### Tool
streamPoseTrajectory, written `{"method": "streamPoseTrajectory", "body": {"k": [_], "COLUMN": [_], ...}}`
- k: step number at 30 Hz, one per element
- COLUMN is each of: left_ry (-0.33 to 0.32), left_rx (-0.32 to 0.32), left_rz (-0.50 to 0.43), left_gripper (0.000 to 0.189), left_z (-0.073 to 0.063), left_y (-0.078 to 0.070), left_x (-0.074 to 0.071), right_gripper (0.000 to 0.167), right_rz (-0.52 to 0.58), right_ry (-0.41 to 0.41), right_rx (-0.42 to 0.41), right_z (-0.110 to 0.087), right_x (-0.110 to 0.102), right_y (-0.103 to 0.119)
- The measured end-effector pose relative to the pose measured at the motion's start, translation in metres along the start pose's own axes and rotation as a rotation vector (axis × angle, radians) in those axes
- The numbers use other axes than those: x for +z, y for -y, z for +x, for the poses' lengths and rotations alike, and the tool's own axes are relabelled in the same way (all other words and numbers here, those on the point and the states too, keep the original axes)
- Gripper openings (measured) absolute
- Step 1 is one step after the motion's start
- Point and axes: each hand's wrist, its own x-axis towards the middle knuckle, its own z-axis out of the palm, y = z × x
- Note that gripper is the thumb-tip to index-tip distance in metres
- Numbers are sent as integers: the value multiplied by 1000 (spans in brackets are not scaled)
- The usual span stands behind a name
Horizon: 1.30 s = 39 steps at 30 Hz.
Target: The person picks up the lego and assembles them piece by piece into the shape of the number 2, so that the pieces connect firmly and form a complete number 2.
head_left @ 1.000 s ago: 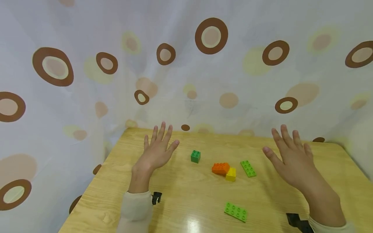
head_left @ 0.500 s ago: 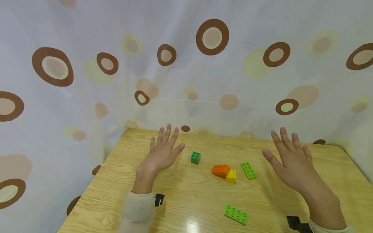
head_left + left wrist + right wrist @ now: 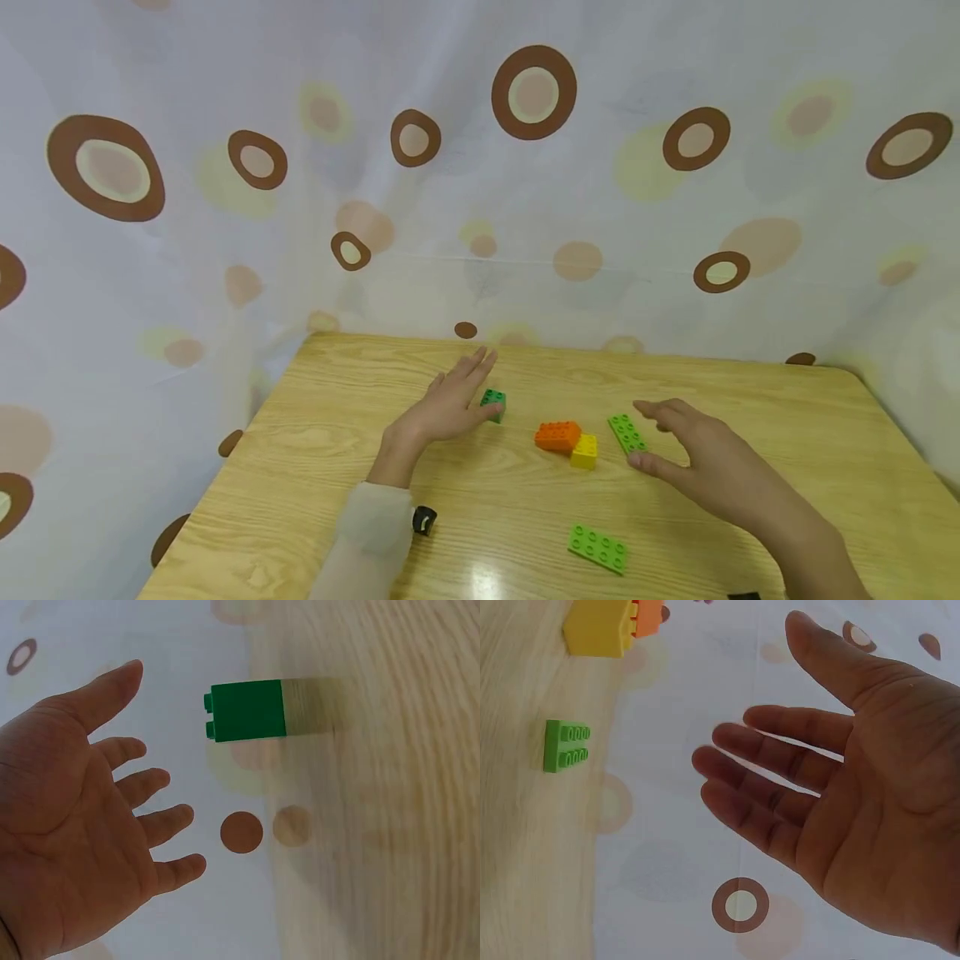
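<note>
My left hand (image 3: pixel 446 407) hovers beside the dark green block (image 3: pixel 494 404), its thumb overlapping the block in the head view. In the left wrist view the green block (image 3: pixel 249 711) stands apart from the spread fingers, and the palm holds nothing. My right hand (image 3: pixel 701 458) is above the table, fingers bent a little, close by a flat lime green plate brick (image 3: pixel 627 433). The right wrist view shows that lime plate (image 3: pixel 566 746) beyond the fingertips and nothing in the right hand (image 3: pixel 840 772). An orange block (image 3: pixel 557 435) touches a yellow block (image 3: pixel 584 452) between the two hands.
A second lime plate brick (image 3: pixel 597 547) lies nearer the front of the wooden table (image 3: pixel 300 483). Behind and at the sides hangs a white curtain (image 3: pixel 450 200) with brown rings, meeting the table's back edge. Dark straps show at both wrists.
My left hand has moved right and lowered to the dark green block. The right hand has moved left toward the farther lime plate, its fingers bending. The blocks keep their places on the table.
</note>
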Motion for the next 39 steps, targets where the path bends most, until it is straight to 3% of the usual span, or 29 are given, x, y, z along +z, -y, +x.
{"method": "streamPoseTrajectory", "body": {"k": [3, 8, 11, 18, 23, 32, 39], "left_ry": [20, 42, 48, 56, 46, 7, 11], "left_rx": [15, 31, 22, -6, 5, 6, -6], "left_rz": [10, 21, 8, -10, -2, 4, -19], "left_gripper": [80, 74, 68, 59, 52, 34, 31], "left_z": [4, 9, 11, 10, 10, 12, 9], "left_y": [0, 1, 2, 2, 3, 7, 5], "left_x": [1, 2, 2, 1, 3, 11, 10], "right_gripper": [60, 36, 33, 48, 42, 25, 24], "right_rz": [45, 140, 149, 87, 85, 50, 88], "right_ry": [102, 356, 424, 430, 423, 242, 184], "right_rx": [-28, -66, -49, -37, -78, -215, -267], "right_z": [5, 11, 13, 16, 21, 37, 45], "right_x": [10, 28, 41, 61, 67, 79, 82], "right_y": [0, -2, 0, 5, 2, -16, -24]}}
